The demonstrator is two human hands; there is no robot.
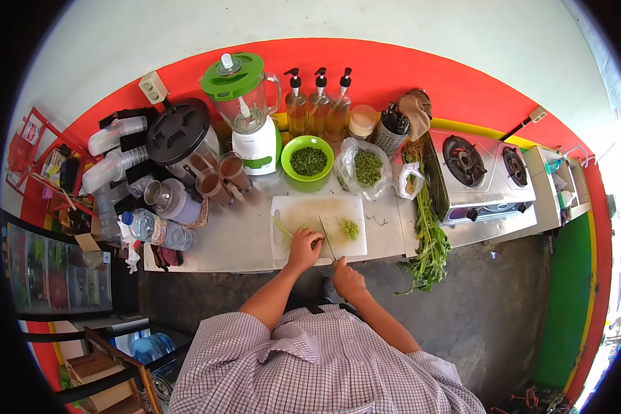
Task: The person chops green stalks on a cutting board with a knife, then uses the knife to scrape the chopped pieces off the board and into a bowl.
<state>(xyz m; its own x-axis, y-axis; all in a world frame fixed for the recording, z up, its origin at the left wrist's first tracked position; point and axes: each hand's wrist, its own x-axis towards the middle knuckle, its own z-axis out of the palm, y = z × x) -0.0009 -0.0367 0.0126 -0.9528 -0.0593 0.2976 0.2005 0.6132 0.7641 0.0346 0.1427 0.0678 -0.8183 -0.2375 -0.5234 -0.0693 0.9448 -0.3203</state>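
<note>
Slender pale-green stalks: on the left half of a white rectangular cutting board, running in toward the left hand.
Bare left hand: fingers bent over the stalks; whether its grip pinches them cannot be told from above.
Bare right hand: grip wrapped around the handle of a narrow metal knife, blade angled away from the person.
Finely chopped light-green pile: on the board, right of the blade.
Brushed-metal surface: carries the board near its front edge.
Round bright-green bowl: behind the board, full of dark chopped leaves, beside a clear plastic bag of chopped greens.
Long leafy green bundle: at right, leaves hanging past the front edge.
Silver two-burner stove: beyond the bundle.
White-and-green blender: behind the bowl, to its left, near three black-topped pump bottles.
</note>
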